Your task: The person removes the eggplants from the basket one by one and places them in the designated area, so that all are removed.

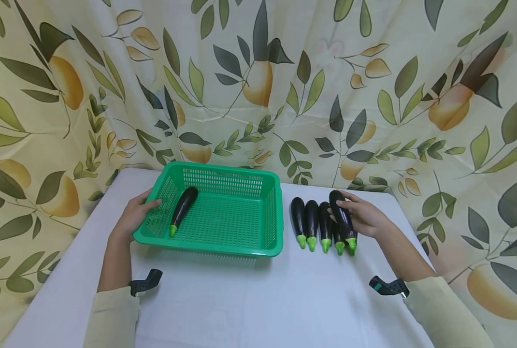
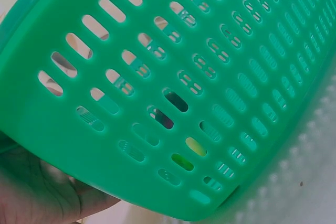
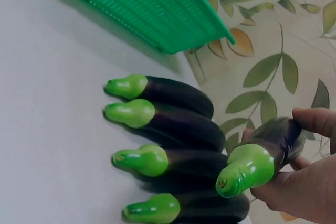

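My left hand [image 1: 132, 217] grips the left rim of a green plastic basket [image 1: 215, 249], thumb over the edge and fingers outside. In the left wrist view, the basket's slotted wall [image 2: 121, 124] hides most of that hand. One dark purple eggplant [image 1: 183, 209] with a green stem end lies inside, near the basket's left side. With my right hand [image 1: 365, 215] I hold another eggplant [image 1: 342, 215] between thumb and fingers, above the right end of a row of eggplants [image 1: 311, 222]. Its green cap [image 3: 252, 163] points toward the right wrist camera.
The row of several eggplants lies side by side on the white-covered table [image 1: 241, 304], to the right of the basket, stem ends toward me. A curtain [image 1: 241, 130] printed with leaves and fruit hangs behind the table and at both sides.
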{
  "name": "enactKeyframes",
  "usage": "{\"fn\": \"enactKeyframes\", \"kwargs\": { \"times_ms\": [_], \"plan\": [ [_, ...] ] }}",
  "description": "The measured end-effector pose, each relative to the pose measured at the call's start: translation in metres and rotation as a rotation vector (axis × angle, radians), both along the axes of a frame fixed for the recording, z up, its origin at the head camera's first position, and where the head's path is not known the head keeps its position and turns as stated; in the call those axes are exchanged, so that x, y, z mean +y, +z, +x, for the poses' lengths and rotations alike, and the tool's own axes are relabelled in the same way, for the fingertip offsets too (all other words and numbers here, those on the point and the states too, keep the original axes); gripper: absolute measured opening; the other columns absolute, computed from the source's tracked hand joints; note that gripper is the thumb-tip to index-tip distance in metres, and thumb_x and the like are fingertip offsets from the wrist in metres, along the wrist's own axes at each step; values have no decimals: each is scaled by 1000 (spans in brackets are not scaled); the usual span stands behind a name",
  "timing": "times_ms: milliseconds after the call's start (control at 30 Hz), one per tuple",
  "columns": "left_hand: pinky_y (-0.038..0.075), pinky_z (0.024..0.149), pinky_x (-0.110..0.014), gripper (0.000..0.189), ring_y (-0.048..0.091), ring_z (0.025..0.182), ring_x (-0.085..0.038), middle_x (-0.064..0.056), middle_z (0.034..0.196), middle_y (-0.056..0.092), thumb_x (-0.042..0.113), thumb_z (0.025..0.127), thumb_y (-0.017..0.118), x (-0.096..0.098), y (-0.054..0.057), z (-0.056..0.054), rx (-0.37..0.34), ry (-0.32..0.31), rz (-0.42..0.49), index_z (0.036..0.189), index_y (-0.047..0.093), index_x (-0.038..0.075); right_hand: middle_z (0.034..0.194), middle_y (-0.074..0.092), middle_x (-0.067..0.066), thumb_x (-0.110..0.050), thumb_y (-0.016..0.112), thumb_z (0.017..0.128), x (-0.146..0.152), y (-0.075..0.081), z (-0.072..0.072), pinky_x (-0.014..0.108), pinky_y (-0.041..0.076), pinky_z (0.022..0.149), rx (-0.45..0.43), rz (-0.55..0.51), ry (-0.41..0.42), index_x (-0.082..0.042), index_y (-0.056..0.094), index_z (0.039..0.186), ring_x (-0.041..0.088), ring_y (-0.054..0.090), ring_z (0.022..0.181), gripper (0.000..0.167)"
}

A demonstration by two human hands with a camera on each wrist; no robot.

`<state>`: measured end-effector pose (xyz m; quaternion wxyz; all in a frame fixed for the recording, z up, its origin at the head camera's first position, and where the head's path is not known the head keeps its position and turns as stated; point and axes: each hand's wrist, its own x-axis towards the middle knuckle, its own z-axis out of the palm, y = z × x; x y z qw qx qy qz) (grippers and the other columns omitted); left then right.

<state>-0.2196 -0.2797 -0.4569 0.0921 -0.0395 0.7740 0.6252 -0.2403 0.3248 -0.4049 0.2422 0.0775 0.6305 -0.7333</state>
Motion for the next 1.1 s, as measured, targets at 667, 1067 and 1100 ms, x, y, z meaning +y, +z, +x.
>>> {"fn": "enactKeyframes", "kwargs": {
  "times_ms": [667,1067,1100],
  "plan": [
    [57,80,-26,66,59,104,-16,-30,154,42,25,111,49,-1,-2,-3,-14,14,18,168,20,10,170,-5,18,-16,39,115,57,-7,0,26,50,99,-21,72,-121,-27,1,171,17,41,127,69],
    [57,81,-26,65,58,112,-23,-30,156,40,25,111,50,1,-1,-1,-16,17,24,168,21,11,171,-19,23,-14,37,113,80,-13,1,29,38,114,-13,251,-154,-21,-4,170,38,4,156,70],
    [57,81,-26,65,58,114,-24,-30,157,40,25,111,50,1,-1,-1,-16,16,24,168,21,11,171,-18,23,-14,37,113,82,-14,1,32,33,117,-17,268,-158,-21,-4,169,38,3,156,70]
  ]
}}
